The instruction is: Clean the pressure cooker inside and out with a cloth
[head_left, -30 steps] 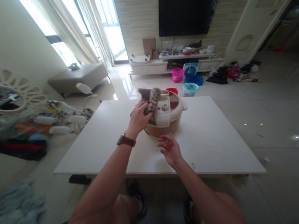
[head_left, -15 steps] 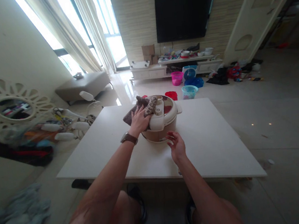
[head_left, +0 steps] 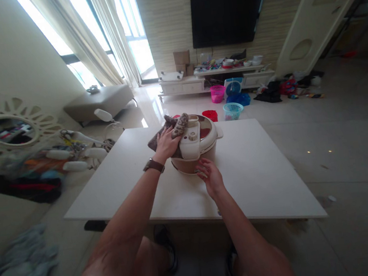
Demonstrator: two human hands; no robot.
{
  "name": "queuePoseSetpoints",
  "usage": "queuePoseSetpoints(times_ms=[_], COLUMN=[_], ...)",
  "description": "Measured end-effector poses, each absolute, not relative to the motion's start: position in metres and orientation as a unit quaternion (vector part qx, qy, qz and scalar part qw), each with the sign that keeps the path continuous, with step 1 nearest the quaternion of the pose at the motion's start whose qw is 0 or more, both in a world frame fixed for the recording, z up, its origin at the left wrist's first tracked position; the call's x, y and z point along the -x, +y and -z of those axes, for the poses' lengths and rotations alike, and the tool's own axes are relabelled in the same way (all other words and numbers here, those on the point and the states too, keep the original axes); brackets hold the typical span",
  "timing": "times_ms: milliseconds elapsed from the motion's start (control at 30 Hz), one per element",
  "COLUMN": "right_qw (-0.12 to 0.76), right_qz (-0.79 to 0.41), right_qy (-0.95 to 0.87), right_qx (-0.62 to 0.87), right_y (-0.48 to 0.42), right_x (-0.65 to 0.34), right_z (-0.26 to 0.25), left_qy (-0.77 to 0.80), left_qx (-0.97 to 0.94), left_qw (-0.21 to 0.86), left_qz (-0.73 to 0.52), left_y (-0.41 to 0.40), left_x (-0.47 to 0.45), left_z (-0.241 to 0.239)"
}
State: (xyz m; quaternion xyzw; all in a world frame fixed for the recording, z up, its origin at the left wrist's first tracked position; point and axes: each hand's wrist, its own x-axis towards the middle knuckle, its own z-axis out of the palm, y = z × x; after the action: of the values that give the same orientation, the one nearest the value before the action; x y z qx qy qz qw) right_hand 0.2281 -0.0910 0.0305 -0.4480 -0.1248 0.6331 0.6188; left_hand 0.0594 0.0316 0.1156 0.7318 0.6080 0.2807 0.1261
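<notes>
1. The table (head_left: 254, 183) spreads out beneath both sets of fingers, its near edge behind them on the wearer's side.
2. The cooker (head_left: 196, 150) stands upright on it, just ahead of the right fingers and to the right of the left fingers. Its lid (head_left: 208, 130) sits on and looks closed, so that much appears done.
3. The cloth (head_left: 179, 127), brown and fuzzy with a spotted part, lies under and just beyond the left fingers, over the cooker's left side. The work with it seems in progress rather than finished: the lid farther right of those fingers has no cloth over it, and what remains cannot be told. Against the frame a second earlier, when it was bunched higher beside the controls, it sits flatter and reaches farther left.
4. The left hand (head_left: 166, 146) lies over the cloth with its fingers loosely fanned; whether they pinch any of it is unclear.
5. The right hand (head_left: 212, 179) holds nothing visible, its fingers parted and half curled before the cooker's lower front; contact cannot be told. Compared with half a second ago, they are slightly farther left along that front.
6. The knob (head_left: 192, 133) on the cooker's controls lies right of the left fingers, apart from them.
</notes>
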Motion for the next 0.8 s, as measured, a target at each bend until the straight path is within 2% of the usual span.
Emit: queuePoseSetpoints(times_ms=[167,300,533,633,800], right_qw=[0.627,0.626,0.624,0.624,0.627], right_qz=[-0.618,-0.616,-0.612,-0.607,-0.602], right_qy=[-0.131,-0.133,-0.131,-0.127,-0.124], right_qx=[0.456,0.459,0.468,0.476,0.479], right_y=[-0.092,-0.093,-0.096,-0.096,-0.091], right_x=[-0.234,-0.235,-0.238,-0.239,-0.239], right_z=[-0.03,-0.029,-0.026,-0.028,-0.032], left_qy=[0.564,0.545,0.602,0.614,0.571], left_qx=[-0.768,-0.758,-0.634,-0.623,-0.706], left_qw=[0.121,0.124,0.165,0.163,0.115], left_qz=[-0.277,-0.338,-0.456,-0.456,-0.403], left_y=[-0.001,-0.026,0.013,0.017,-0.025], left_x=[-0.055,-0.051,-0.047,-0.051,-0.067], left_z=[-0.106,-0.082,-0.067,-0.071,-0.064])
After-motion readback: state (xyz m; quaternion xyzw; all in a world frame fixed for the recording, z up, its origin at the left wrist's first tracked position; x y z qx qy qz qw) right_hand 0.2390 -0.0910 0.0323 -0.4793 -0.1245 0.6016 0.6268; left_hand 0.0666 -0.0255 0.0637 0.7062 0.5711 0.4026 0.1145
